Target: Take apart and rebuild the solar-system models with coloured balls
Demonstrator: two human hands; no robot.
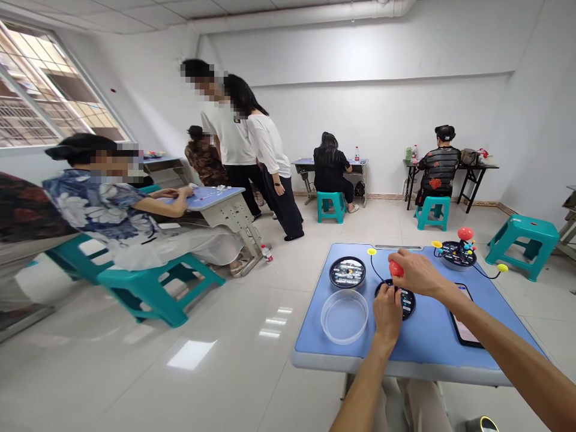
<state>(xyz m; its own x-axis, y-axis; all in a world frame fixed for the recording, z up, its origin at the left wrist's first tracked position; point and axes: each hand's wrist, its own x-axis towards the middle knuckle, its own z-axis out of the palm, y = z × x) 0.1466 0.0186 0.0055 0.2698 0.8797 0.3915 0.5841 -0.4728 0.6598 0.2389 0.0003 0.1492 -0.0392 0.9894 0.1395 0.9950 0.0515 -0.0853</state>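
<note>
A blue desk [432, 336] fills the lower right of the view. On it, at 9 o'clock from the hands, sits a clear dish [344, 316], with a black disc [347, 272] at 11 o'clock. A phone [465, 327] lies at 3 o'clock and a planet model [459, 251] at 1 o'clock. The left hand [387, 309] presses down on a black base [407, 303], fingers together. The right hand [418, 273] pinches a red ball [396, 268] just above that base.
</note>
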